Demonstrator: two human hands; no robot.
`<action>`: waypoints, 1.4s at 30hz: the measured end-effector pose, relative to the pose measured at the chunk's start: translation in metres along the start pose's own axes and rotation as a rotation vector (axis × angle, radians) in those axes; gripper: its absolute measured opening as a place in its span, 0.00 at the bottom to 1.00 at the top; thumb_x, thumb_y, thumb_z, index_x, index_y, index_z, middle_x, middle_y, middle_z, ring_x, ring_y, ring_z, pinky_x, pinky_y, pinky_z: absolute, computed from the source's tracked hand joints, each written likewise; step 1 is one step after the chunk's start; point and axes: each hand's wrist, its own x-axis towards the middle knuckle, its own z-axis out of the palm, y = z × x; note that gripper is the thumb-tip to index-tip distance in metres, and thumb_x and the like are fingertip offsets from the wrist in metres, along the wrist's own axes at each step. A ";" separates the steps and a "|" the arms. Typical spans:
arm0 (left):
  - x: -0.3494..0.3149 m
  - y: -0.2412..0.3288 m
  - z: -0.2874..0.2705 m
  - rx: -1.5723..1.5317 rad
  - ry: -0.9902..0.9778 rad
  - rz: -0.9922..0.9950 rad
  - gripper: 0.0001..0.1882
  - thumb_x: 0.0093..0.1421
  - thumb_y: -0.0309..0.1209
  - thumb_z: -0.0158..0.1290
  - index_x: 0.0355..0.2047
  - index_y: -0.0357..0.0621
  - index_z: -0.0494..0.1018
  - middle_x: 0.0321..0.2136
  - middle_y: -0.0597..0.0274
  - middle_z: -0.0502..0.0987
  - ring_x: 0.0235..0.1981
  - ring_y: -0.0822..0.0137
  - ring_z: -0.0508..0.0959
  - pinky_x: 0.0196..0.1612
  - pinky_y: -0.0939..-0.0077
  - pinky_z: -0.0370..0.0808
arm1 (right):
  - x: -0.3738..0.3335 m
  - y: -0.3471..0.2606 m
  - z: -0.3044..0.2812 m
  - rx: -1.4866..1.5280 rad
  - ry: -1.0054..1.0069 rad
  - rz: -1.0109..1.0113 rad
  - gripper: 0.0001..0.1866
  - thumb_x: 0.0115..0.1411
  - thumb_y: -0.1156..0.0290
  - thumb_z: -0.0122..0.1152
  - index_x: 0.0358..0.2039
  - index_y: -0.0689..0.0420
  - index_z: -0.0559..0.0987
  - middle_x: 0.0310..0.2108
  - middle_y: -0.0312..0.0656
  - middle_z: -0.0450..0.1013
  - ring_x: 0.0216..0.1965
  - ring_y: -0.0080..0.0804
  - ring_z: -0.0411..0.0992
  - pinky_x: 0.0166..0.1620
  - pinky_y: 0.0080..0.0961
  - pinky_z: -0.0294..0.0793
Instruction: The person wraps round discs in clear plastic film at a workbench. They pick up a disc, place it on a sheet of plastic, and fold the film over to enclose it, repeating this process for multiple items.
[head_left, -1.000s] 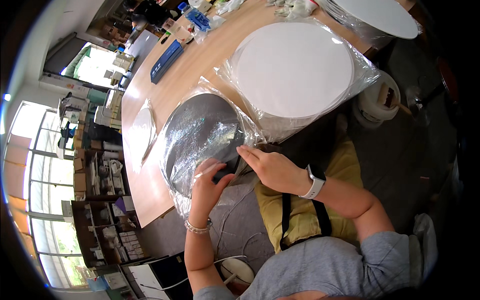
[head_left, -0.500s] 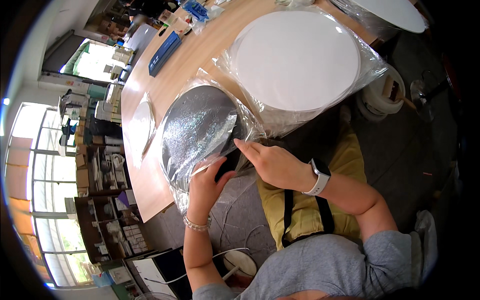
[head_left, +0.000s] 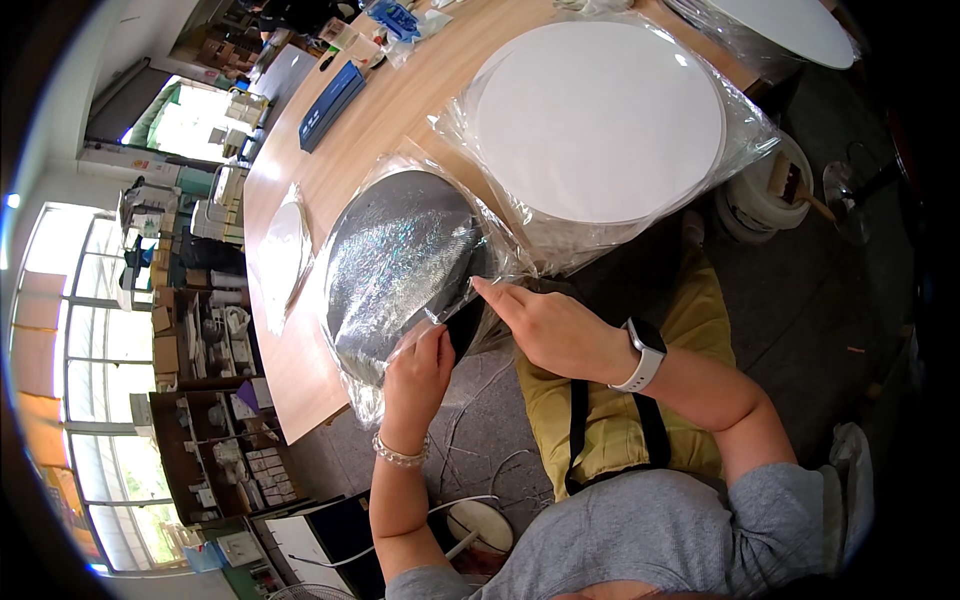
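Observation:
A dark grey round disc lies at the table's near edge inside a clear plastic bag, whose loose mouth faces me. At the disc's near edge my left hand is closed on the bag's film, thumb against the fingers. To its right, my right hand pinches the same film, index finger pointing at the disc. A strip of the disc's near side shows dark between my hands. Beyond my right hand lies a larger stack of white round discs, also in clear plastic.
A smaller wrapped white disc lies left on the wooden table. A long blue box sits farther back. On the floor at right stands a white bucket with a brush across it. Shelves line the left side.
My left hand has shifted slightly right and closed its thumb onto the film, where before the thumb stood apart. The right hand has barely moved.

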 end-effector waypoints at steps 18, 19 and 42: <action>0.009 0.002 -0.011 -0.179 -0.068 -0.049 0.14 0.49 0.34 0.63 0.34 0.43 0.75 0.33 0.51 0.79 0.34 0.51 0.78 0.35 0.64 0.75 | 0.000 0.002 0.006 0.019 0.056 -0.017 0.31 0.53 0.81 0.46 0.59 0.74 0.57 0.39 0.59 0.70 0.31 0.48 0.75 0.34 0.31 0.78; 0.010 0.004 -0.013 -0.193 -0.098 -0.081 0.14 0.50 0.34 0.63 0.35 0.43 0.75 0.33 0.51 0.79 0.33 0.52 0.78 0.34 0.65 0.75 | 0.000 0.002 0.006 0.020 0.052 -0.013 0.31 0.53 0.81 0.46 0.59 0.74 0.57 0.40 0.59 0.70 0.31 0.48 0.75 0.34 0.31 0.78; 0.013 -0.002 -0.013 -0.174 -0.099 0.002 0.19 0.49 0.35 0.64 0.41 0.45 0.74 0.33 0.54 0.79 0.27 0.56 0.79 0.30 0.68 0.75 | 0.001 0.002 0.004 0.032 0.057 -0.009 0.31 0.53 0.81 0.47 0.59 0.73 0.56 0.43 0.60 0.69 0.31 0.48 0.75 0.34 0.31 0.78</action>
